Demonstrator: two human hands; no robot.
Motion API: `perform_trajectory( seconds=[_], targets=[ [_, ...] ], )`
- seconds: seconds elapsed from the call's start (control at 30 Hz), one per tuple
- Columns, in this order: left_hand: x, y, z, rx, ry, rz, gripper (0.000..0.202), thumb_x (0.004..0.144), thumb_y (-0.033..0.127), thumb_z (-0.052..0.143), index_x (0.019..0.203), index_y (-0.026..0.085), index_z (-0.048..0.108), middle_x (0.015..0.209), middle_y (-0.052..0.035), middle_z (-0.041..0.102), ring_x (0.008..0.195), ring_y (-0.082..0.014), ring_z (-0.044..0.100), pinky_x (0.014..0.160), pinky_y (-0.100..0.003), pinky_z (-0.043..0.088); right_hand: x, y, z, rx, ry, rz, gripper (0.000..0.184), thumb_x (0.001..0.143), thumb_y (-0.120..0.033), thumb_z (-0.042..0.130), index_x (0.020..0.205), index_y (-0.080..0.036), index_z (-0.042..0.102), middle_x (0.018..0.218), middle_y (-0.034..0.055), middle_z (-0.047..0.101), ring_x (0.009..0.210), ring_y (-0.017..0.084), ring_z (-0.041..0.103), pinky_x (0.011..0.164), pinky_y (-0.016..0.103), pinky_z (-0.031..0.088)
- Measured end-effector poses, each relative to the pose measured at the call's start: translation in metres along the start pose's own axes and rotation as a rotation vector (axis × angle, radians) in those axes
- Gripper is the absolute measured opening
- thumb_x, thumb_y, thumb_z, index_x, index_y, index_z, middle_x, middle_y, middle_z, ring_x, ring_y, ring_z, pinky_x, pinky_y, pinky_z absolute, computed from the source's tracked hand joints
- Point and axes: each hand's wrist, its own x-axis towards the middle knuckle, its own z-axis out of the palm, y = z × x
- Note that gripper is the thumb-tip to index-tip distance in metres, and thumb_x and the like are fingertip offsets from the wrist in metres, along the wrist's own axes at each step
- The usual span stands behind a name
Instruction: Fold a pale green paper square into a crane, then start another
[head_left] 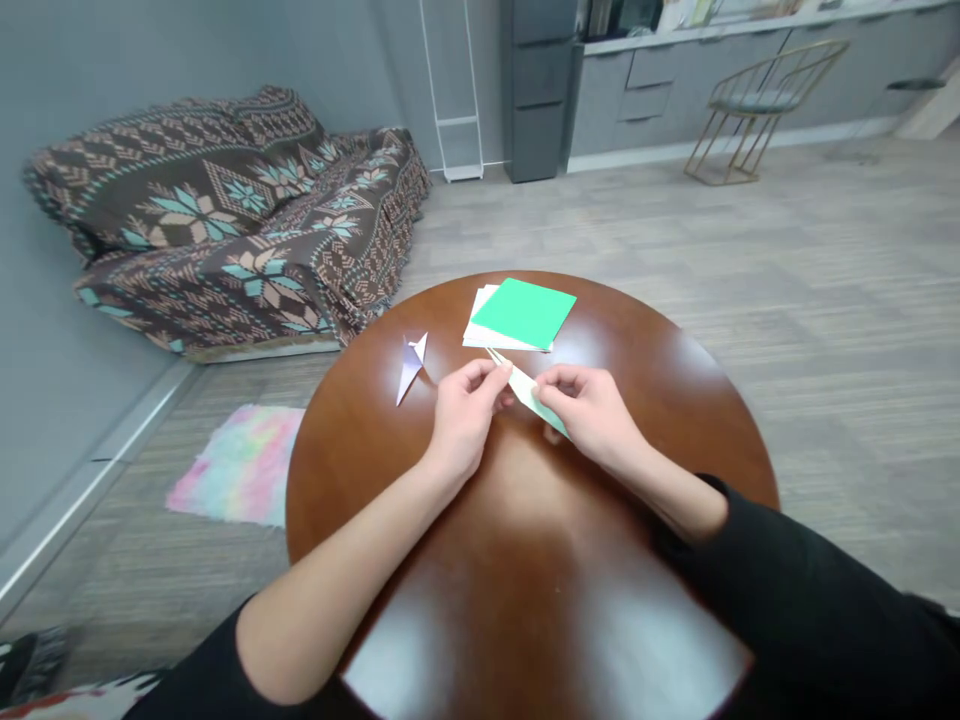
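My left hand (465,415) and my right hand (589,410) meet over the middle of a round brown table (525,560). Both pinch a narrow folded strip of pale green and white paper (523,386), which runs slantwise between them. My left fingers grip its upper left end and my right fingers hold its lower right part. Just behind the hands lies a small stack of square paper sheets (521,315) with a green sheet on top. A folded pale purple paper figure (410,367) rests on the table to the left of my left hand.
A sofa (232,220) under a brown patterned throw stands at the back left. A pastel fluffy rug (240,465) lies on the floor left of the table. A gold wire chair (757,110) and grey cabinets (540,90) stand along the far wall.
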Motion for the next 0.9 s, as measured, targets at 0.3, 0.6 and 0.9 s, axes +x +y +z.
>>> perform_trajectory(
  seconds=[0.3, 0.6, 0.9],
  targets=[
    [0.0007, -0.0028, -0.0023, 0.139, 0.009, 0.057, 0.028, 0.08, 0.035, 0.077, 0.063, 0.016, 0.066, 0.065, -0.0006, 0.062, 0.066, -0.0122, 0.054, 0.067, -0.025, 0.044, -0.0005, -0.0028, 0.0005, -0.017, 0.002, 0.019, 0.013, 0.079, -0.027, 0.063, 0.071, -0.018, 0.068, 0.057, -0.0023, 0.061, 0.048, 0.012, 0.051, 0.049, 0.026, 0.037],
    [0.008, 0.001, -0.0059, 0.052, 0.083, 0.052, 0.026, 0.081, 0.041, 0.076, 0.077, 0.017, 0.068, 0.077, -0.002, 0.066, 0.068, -0.0127, 0.058, 0.067, -0.025, 0.05, -0.0017, -0.0039, 0.001, 0.043, -0.016, -0.069, 0.018, 0.082, -0.035, 0.071, 0.083, -0.018, 0.069, 0.07, -0.0001, 0.065, 0.061, 0.014, 0.057, 0.06, 0.029, 0.045],
    [0.0009, 0.0026, -0.0005, 0.16, 0.005, 0.105, 0.026, 0.082, 0.035, 0.076, 0.068, 0.016, 0.064, 0.066, 0.0001, 0.063, 0.064, -0.0121, 0.057, 0.067, -0.025, 0.048, -0.0023, -0.0045, 0.0013, 0.079, -0.025, -0.061, 0.026, 0.078, -0.041, 0.077, 0.073, -0.018, 0.065, 0.068, 0.0007, 0.069, 0.058, 0.014, 0.057, 0.058, 0.028, 0.041]
  ],
)
